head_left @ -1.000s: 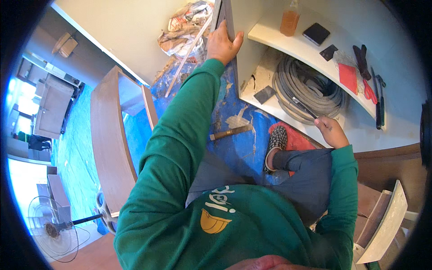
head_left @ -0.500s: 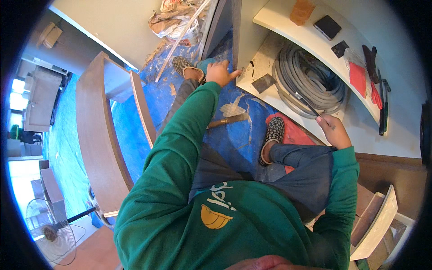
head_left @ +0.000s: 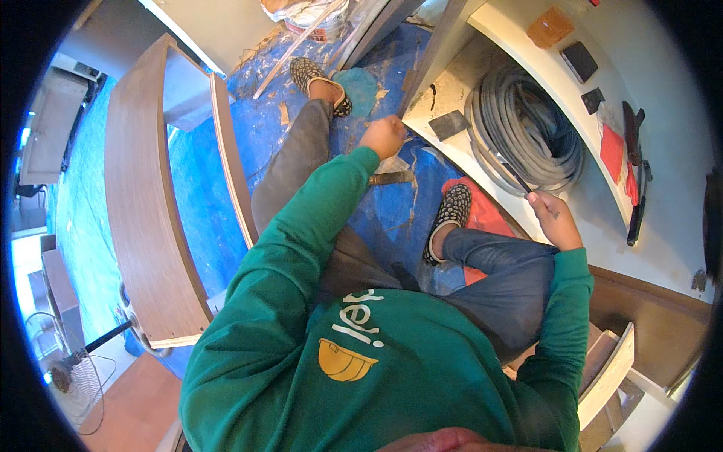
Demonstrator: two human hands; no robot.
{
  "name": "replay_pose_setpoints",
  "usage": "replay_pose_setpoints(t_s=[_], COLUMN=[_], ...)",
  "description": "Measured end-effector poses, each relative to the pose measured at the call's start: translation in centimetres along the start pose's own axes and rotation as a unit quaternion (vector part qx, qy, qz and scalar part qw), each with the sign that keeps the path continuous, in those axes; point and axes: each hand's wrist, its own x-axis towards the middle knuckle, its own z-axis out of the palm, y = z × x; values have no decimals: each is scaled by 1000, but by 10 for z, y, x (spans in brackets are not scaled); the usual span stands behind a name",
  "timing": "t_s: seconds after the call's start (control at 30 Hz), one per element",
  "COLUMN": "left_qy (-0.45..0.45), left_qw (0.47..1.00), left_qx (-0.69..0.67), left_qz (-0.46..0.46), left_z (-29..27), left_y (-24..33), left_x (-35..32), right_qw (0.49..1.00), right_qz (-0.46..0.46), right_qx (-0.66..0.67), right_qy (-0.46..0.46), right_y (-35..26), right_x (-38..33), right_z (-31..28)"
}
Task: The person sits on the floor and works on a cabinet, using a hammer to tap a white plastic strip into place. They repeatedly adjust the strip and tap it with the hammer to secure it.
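My right hand (head_left: 556, 218) is closed on a slim dark tool with a metal tip (head_left: 517, 176); its exact kind is too small to tell. The tip points at a large coil of grey hose or cable (head_left: 493, 132) on the cabinet's bottom shelf. My left hand (head_left: 385, 137) is a curled fist beside the cabinet's front left corner. Anything inside that fist is hidden. A wooden-handled tool (head_left: 392, 178) lies on the blue floor sheet just below it. Near the coil, a small dark flat piece (head_left: 449, 125) rests on the bottom shelf.
The upper shelf (head_left: 520, 41) carries an orange block (head_left: 550, 29), a dark flat box (head_left: 579, 62), a red packet (head_left: 611, 151) and dark-handled tools (head_left: 639, 203). A wooden drawer-like frame (head_left: 147, 203) stands to my left. Blue sheeting (head_left: 203, 196) covers the floor; a fan (head_left: 75, 377) is at lower left.
My left hand has drawn back slightly from the cabinet edge, its extended thumb now folded in. My right hand keeps its grip on the slim tool. The view has shifted a little.
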Motion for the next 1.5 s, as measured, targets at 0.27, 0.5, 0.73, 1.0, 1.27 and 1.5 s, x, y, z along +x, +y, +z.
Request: replay_pose_setpoints(t_s=[0.27,0.5,0.73,1.0,1.27,1.5], left_qy=[95,19,-232,-286,-99,-51], left_qw=[992,985,953,958,892,906], left_qx=[82,167,194,27,-432,-403], left_qz=[-31,37,-17,3,-93,-123], left_z=[-10,-1,-2,-19,-35,-38], left_y=[50,4,-26,30,25,16], left_x=[49,42,-36,-39,-13,44], right_qw=[1000,999,998,971,939,933], right_qz=[21,21,-41,-217,-276,-291], right_qx=[2,-10,-32,-65,-108,-99], right_qy=[4,24,17,75,175,185], right_y=[-16,-19,-4,-53,-97,-106], right_x=[7,9,18,84,168,208], right_z=[-2,1,13,78,143,150])
